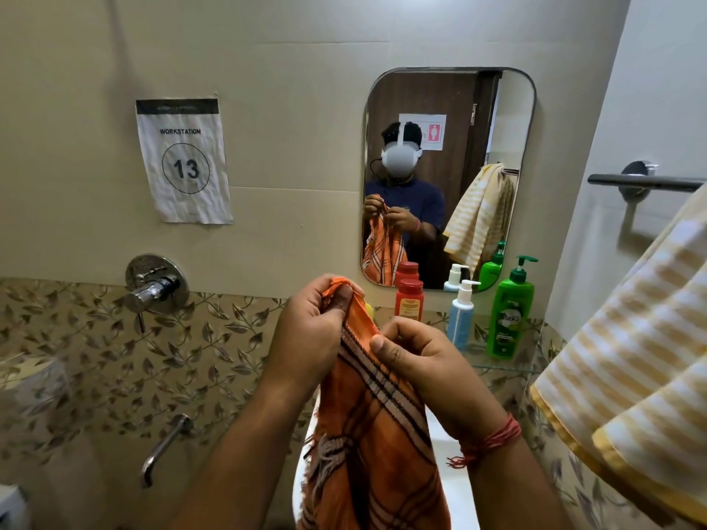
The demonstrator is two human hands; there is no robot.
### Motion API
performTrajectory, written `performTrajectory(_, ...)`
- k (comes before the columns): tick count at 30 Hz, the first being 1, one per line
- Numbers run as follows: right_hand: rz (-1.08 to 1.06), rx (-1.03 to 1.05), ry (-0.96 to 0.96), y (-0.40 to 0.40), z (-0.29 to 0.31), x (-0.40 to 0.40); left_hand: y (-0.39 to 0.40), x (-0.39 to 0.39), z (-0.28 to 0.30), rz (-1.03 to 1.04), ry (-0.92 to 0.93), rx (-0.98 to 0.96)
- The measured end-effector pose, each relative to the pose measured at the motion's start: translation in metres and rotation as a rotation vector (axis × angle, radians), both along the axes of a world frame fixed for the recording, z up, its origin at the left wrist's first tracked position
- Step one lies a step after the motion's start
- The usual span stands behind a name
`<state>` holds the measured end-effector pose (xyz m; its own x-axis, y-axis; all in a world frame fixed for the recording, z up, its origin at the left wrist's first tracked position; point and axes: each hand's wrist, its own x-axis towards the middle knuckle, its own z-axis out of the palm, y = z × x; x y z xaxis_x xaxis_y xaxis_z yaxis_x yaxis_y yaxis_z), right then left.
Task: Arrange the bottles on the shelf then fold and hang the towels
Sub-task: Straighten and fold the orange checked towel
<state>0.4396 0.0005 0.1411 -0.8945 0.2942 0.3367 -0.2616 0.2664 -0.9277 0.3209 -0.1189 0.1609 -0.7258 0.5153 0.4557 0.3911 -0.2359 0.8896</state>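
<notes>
Both hands, left hand [306,334] and right hand [424,361], pinch the orange checked cotton towel [375,445] at its top edge; matching corners first should give a square fold.

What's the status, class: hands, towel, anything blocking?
Both hands, left and right, pinch orange towel top edge. Unfolded, hanging. Rail half covered by yellow towel.

An orange plaid towel [377,434] hangs bunched from its top edge, fringe trailing low. On the glass shelf [501,364] stand a red bottle [409,300], a white-and-blue pump bottle [461,313] and a green pump bottle [510,311] (all upright, side by side). A yellow striped towel [631,361] drapes at the right.
</notes>
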Motion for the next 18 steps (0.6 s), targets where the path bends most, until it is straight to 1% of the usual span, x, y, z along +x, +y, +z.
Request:
performTrajectory(2, 0.060, 0.087, 0.000, -0.001, 0.001, 0.002, -0.001, 0.000, 0.004, 0.024, 0.084, -0.031)
performTrajectory(3, 0.072, 0.173, -0.002, -0.002, 0.001, 0.002, -0.002, -0.001, 0.006, 0.037, 0.127, -0.052)
performTrajectory(6, 0.030, 0.573, -0.062, -0.003, -0.001, 0.000, -0.004, -0.005, 0.010, 0.084, 0.194, -0.064)
performTrajectory(7, 0.032, 0.632, -0.103, -0.003, -0.002, -0.001, -0.004, -0.007, 0.011, 0.105, 0.199, -0.051)
performTrajectory(8, 0.056, 0.639, -0.140, -0.003, -0.004, -0.002, -0.004, -0.008, 0.012, 0.130, 0.204, -0.039)
performTrajectory(10, 0.086, 0.603, -0.168, -0.001, -0.009, -0.002, -0.004, -0.010, 0.014, 0.225, 0.236, -0.020)
performTrajectory(11, 0.098, 0.549, -0.169, 0.000, -0.011, -0.001, -0.004, -0.011, 0.015, 0.284, 0.244, -0.006)
performTrajectory(15, 0.180, 0.150, -0.121, 0.009, -0.029, -0.003, -0.004, -0.023, 0.018, 0.407, 0.170, 0.097)
performTrajectory(18, 0.148, 0.059, -0.067, 0.013, -0.043, -0.007, -0.004, -0.028, 0.018, 0.440, 0.132, 0.120)
